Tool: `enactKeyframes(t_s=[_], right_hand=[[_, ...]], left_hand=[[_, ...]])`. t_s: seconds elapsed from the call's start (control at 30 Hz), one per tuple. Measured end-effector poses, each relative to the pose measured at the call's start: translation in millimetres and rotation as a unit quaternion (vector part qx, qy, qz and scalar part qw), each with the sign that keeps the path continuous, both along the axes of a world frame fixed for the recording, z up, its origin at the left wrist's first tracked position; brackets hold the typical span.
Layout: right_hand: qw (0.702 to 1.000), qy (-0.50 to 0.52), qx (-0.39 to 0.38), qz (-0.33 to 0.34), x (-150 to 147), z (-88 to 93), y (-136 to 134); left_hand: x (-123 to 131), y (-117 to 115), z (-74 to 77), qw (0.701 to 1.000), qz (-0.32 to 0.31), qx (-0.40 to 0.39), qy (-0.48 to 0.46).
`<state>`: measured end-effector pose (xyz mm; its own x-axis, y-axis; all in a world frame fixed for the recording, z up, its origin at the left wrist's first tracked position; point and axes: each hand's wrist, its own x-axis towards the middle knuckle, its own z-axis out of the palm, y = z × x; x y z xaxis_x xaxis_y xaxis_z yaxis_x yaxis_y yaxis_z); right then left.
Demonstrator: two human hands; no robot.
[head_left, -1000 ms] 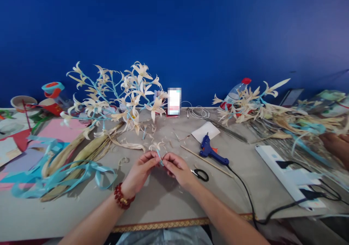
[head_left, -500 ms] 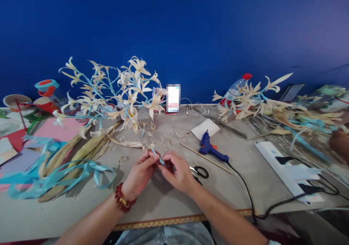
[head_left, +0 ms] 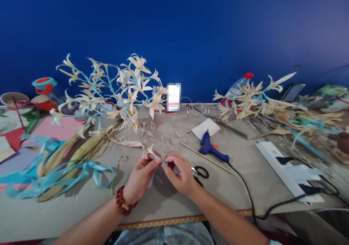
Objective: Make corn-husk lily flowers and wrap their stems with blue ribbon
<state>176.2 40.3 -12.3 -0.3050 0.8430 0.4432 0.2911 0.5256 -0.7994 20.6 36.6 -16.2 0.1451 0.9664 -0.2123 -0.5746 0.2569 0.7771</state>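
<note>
Over the middle of the table, my left hand (head_left: 144, 174) pinches a small cream flower (head_left: 149, 151) by its blue-wrapped stem. Its pale petals stick out above the fingers. My right hand (head_left: 180, 174) is closed on the other end of the same blue stem (head_left: 163, 162), close beside the left; the fingers hide part of it. Black-handled scissors (head_left: 202, 172) lie just right of my right hand, partly covered by it. A blue glue gun (head_left: 210, 147) rests beyond them on a white sheet (head_left: 203, 127).
Cream flower branches (head_left: 139, 86) stand at back left; more flowers (head_left: 245, 105) lie at right by a bottle (head_left: 237, 86). Blue ribbon (head_left: 95, 172) and dried husks (head_left: 73, 154) lie left. A thin stick (head_left: 205, 157) and a power strip (head_left: 280, 168) with cables are right. Another person's hand (head_left: 343, 143) shows at far right.
My right hand has shifted slightly right, away from the left, and more of the blue stem shows stretched between them. The left hand keeps its hold on the flower.
</note>
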Motion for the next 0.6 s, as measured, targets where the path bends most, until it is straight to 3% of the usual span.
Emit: enactKeyframes(t_s=[0.2,0.37,0.47,0.6], right_hand=[[0.991,0.097,-0.093,0.018,-3,-4.3,-1],[0.949,0.220,-0.217,0.059,-6,-12.4,-2],[0.933,0.258,-0.237,0.077,-7,-14.8,-2],[0.937,0.253,-0.232,0.071,-7,-14.2,-2]], left_hand=[[0,-1,-1.0,0.999,0.004,0.045,0.019],[1,-1,-1.7,0.995,0.010,0.083,0.050],[1,-1,-1.4,0.994,0.013,0.096,0.059],[1,-1,-1.2,0.993,0.019,0.102,0.064]])
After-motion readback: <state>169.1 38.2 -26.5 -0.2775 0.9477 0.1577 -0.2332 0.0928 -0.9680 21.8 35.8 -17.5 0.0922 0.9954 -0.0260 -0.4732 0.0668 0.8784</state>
